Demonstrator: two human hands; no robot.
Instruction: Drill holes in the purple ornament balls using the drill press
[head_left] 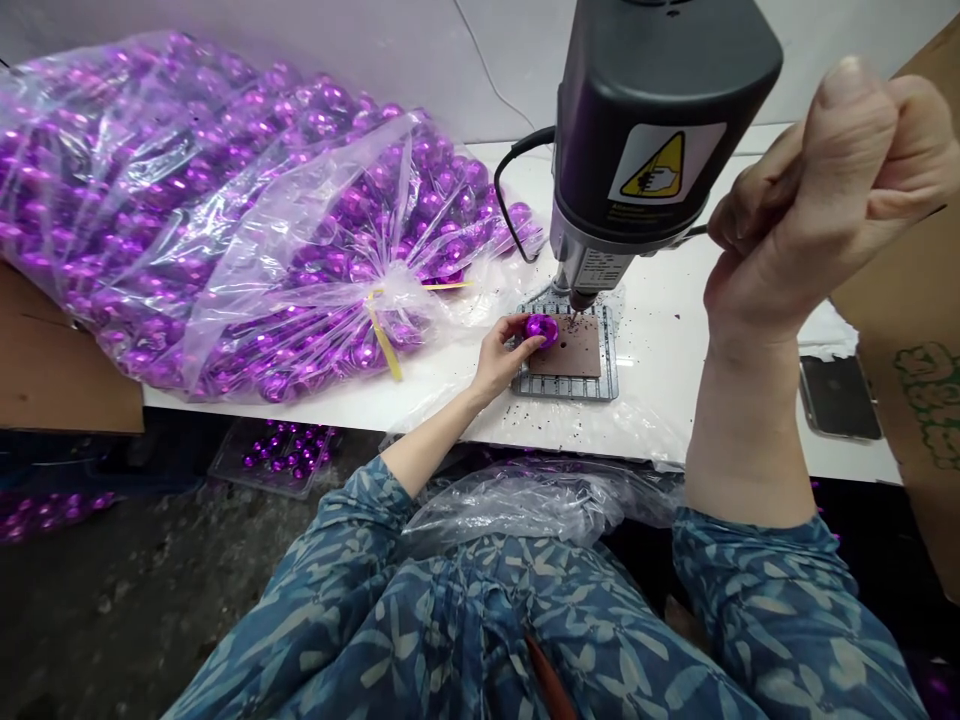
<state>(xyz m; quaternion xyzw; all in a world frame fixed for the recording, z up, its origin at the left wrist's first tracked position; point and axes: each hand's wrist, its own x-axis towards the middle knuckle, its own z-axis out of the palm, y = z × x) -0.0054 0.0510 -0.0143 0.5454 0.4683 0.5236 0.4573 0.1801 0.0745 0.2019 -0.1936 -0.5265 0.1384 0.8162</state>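
Between the thumb and fingers of my left hand (504, 358) is a shiny purple ball (541, 330), held over the brown board (577, 358) on the drill press's metal base (609, 385). The chuck and thin bit (576, 308) of the black drill press (660, 120) are just right of the ball, apart from it. My right hand (825, 190) is raised beside the machine's head, its fingers wrapped round the feed lever (697, 231). Most of the lever is hidden inside that fist.
A large clear bag (262, 220) of purple balls, tied with yellow strip (385, 340), fills the table's left side. A phone (840, 397) lies at the right by a cardboard box (907, 300). Below the table edge, a clear tub (289, 455) holds more purple balls. Dark shavings surround the base.
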